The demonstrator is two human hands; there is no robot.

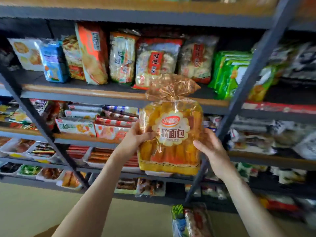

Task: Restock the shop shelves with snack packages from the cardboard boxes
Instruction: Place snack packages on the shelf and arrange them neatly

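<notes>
Now left hand (136,135) and right hand (211,152) grip the bread bag (171,134) upright. Stocked shelf (85,90) just behind.

Dark grey metal shelving (85,97) with wood-edged boards stands on a tan floor (34,211).

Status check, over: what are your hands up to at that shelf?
Left hand and right hand both grip the bread bag. Bag upright, in front of the shelves, not yet placed. Post close on its right.
</notes>
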